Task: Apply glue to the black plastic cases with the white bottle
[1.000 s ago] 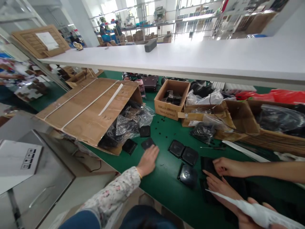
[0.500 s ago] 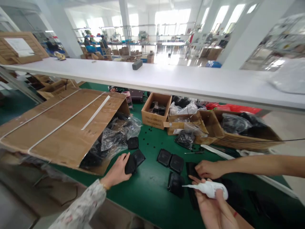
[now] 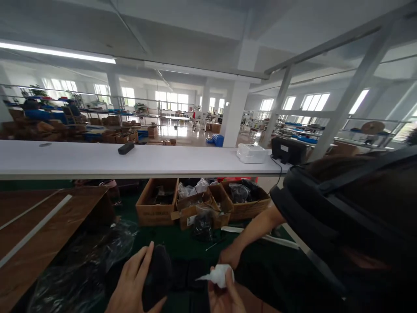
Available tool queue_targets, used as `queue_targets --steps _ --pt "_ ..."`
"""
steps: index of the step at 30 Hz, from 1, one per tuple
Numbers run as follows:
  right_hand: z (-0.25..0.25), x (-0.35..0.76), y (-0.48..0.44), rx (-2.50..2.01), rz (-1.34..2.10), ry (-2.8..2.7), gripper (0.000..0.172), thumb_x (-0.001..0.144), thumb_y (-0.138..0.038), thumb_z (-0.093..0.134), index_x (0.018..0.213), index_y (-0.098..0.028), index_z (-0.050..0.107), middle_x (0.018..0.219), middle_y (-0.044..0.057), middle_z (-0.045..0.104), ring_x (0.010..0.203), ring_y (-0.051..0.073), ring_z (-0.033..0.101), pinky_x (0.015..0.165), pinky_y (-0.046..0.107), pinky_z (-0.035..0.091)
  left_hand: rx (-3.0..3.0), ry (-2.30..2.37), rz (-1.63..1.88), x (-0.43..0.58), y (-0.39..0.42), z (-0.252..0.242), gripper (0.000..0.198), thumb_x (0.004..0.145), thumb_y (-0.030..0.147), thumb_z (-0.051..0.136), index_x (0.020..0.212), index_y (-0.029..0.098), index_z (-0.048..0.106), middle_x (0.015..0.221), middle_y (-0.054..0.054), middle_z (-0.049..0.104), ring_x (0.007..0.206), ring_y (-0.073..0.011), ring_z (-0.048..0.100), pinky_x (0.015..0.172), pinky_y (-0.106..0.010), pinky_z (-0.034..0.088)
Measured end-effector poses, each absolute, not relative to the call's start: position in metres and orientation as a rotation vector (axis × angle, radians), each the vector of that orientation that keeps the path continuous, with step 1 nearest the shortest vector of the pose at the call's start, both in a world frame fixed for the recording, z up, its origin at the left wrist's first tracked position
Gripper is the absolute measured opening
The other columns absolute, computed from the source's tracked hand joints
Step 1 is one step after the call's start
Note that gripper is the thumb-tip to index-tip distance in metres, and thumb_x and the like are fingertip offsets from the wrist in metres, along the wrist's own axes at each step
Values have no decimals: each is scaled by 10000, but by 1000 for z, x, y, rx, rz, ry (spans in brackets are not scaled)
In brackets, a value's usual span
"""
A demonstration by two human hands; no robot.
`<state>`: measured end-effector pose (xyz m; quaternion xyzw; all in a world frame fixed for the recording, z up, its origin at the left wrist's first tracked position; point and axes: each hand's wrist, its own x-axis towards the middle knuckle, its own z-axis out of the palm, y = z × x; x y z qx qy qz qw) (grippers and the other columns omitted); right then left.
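My left hand [image 3: 128, 282] is at the lower left, thumb and fingers closed around a rounded black plastic piece [image 3: 158, 274] held up in front of me. My right hand [image 3: 226, 295] grips a white squeeze bottle [image 3: 220, 276], palm up, thumb on its side. The bottle's long thin nozzle points left, toward the black piece but apart from it. Just behind the bottle is a co-worker's hand [image 3: 230, 256], reaching in from the right; what its fingers do is hidden. Dark square pieces [image 3: 187, 274] lie on the green table between my hands, hard to make out in the shade.
Open cartons [image 3: 156, 215] stand at the back with bagged parts. A large cardboard box [image 3: 39, 217] and clear plastic [image 3: 120, 243] fill the left. A white shelf [image 3: 182, 158] crosses above. A co-worker's head [image 3: 358, 195] leans in close on the right. A screwdriver [image 3: 213, 246] lies mid-table.
The view has tilted up and turned right, bringing the co-worker's head in. My left hand has lifted the black piece toward the bottle. The bottle stays in my right hand.
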<state>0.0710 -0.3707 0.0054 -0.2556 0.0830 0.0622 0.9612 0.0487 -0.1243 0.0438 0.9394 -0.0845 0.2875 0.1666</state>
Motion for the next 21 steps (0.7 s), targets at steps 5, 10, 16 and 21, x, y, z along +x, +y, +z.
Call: queue_targets --steps 5,10,16,21 --pt "39 65 -368 -439 45 314 270 736 -346 804 933 -216 673 931 1 718 897 140 685 762 255 594 2671 -264 691 41 -140 83 895 770 323 642 1502 261 132 1393 -129 373 1277 -315 416 1021 -497 450" --pt "69 61 -361 -469 -39 359 269 746 -259 792 966 -216 645 969 -13 678 918 128 651 792 249 575 2675 -247 695 34 -149 96 896 791 330 653 1505 207 126 1369 -159 348 1297 -331 354 1045 -517 401" --pt "72 57 -352 -607 -111 317 345 679 -295 841 947 -200 646 931 -2 677 856 136 649 757 238 567 2746 -281 766 25 -150 101 880 790 311 667 1496 159 165 1338 -183 363 1255 -332 378 1039 -513 398" --pt "73 57 -347 -694 -126 260 368 692 -334 834 974 -202 638 936 -12 680 851 120 648 785 210 536 2773 -246 809 23 -152 102 866 781 324 683 1481 141 206 1307 -186 391 1228 -333 397 1025 -506 409"
